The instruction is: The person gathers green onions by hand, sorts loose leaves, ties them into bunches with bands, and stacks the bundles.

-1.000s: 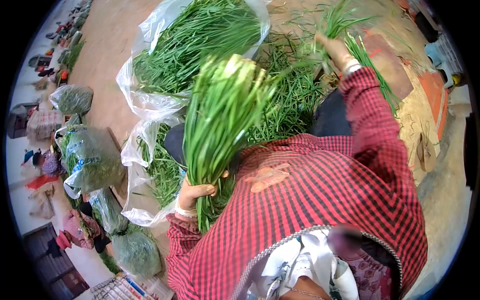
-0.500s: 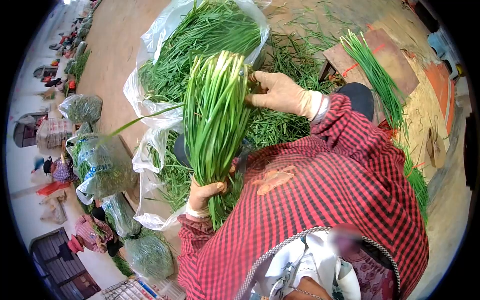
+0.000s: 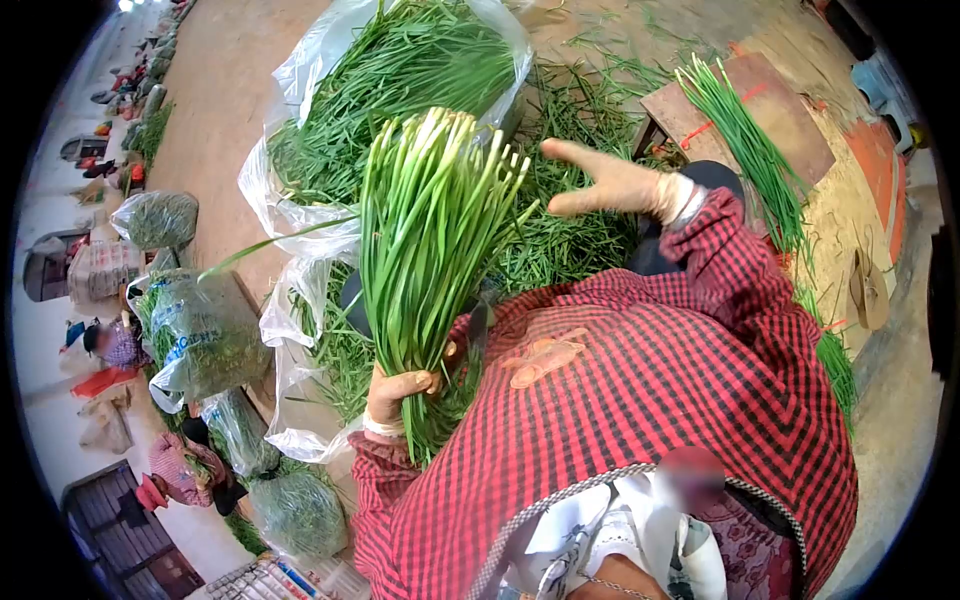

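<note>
My left hand [image 3: 397,392], in a tan glove, is wrapped round the lower part of a thick bunch of green stalks [image 3: 425,240], held upright with its pale cut ends at the top. To the right of the bunch, my right hand [image 3: 612,183], also gloved, has its fingers spread and nothing in them. A gap separates it from the stalk ends. Behind the bunch, a large plastic bag [image 3: 290,185] is full of loose green stalks [image 3: 430,70]. More loose greens [image 3: 575,235] lie heaped below my right hand.
A smaller bunch [image 3: 745,140] lies across a low board [image 3: 800,130] on the right, with red ties by it. A sandal [image 3: 868,290] is on the floor at the right. Filled plastic bags [image 3: 205,335] line the left side, where other people [image 3: 183,468] sit.
My right hand first came from the right empty to touch the bunch's top, then drew back to the right with its fingers spread. The bunch's top has fanned out.
</note>
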{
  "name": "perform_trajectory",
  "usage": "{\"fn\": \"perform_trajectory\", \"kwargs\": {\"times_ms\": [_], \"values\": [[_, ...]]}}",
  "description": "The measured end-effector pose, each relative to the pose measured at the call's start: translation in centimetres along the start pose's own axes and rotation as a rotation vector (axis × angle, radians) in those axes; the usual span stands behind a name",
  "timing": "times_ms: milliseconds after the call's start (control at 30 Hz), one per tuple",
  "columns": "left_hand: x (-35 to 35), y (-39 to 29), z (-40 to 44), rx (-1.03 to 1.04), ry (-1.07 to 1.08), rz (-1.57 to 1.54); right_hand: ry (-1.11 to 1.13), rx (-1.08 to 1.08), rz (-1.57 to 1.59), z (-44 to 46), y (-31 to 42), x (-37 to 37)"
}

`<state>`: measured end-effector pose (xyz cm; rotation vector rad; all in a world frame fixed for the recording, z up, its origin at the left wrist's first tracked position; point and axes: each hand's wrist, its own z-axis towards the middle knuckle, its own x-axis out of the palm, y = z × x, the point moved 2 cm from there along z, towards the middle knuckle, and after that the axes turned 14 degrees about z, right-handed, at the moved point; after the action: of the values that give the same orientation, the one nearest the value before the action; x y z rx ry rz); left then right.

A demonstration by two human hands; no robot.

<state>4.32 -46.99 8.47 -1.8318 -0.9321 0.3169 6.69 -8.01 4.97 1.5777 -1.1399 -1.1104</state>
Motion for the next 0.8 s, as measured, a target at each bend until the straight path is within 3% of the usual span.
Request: {"fn": "perform_trajectory", "kwargs": {"times_ms": [33,100,167,200,300,367,400,433,500,533,600,633,700,767,800], "values": [[0.7,-0.3,0.2,-0.004,0.004,0.003,-0.014,-0.143,0.142,0.2,1.4,2.1],[1.6,-0.7,0.7,-0.02,0.018,-0.022,0.008,-0.116,0.151,0.7,2.8,4.1],[1.4,-0.7,0.6,-0.044,0.037,0.007,-0.002,0.031,0.442,2.1,1.0,5.3],[1.5,-1.2,0.5,-0.063,0.048,0.064,-0.023,-0.095,0.338,1.9,1.6,5.0],[1.3,-2.0,-0.3,-0.085,0.048,0.097,-0.136,0.082,0.025,1.8,1.4,3.9],[0.6,-1.8,-0.9,0.01,-0.035,0.307,-0.356,-0.078,0.339,2.0,-3.6,0.8],[0.1,-1.7,-1.5,-0.069,-0.071,0.316,-0.546,0.035,0.317,1.4,-3.5,-0.9],[-0.2,-1.3,-1.8,-0.073,-0.076,0.306,-0.355,0.197,-0.073,1.3,-5.0,-3.7],[-0.8,-0.4,-2.0,-0.104,-0.091,0.489,-0.449,-0.073,-0.434,0.5,-6.8,-4.2],[-0.4,-0.4,-1.9,-0.092,-0.107,0.508,-0.445,-0.068,-0.435,0.4,-4.9,-3.5],[0.3,-0.3,-1.4,-0.085,-0.096,0.517,-0.405,-0.376,-0.215,0.2,0.3,-1.6],[0.5,-0.3,-1.1,-0.075,-0.089,0.531,-0.303,-0.338,-0.108,0.2,2.0,-0.5],[0.4,0.5,-0.8,-0.096,-0.011,0.549,-0.184,-0.484,-0.018,1.5,2.5,1.4],[1.1,0.1,-0.8,-0.043,-0.049,0.604,-0.107,-0.434,-0.294,2.3,1.3,1.9],[1.9,-0.3,-1.0,-0.101,-0.058,0.423,-0.215,-0.582,-0.347,2.7,1.0,2.2]]}}
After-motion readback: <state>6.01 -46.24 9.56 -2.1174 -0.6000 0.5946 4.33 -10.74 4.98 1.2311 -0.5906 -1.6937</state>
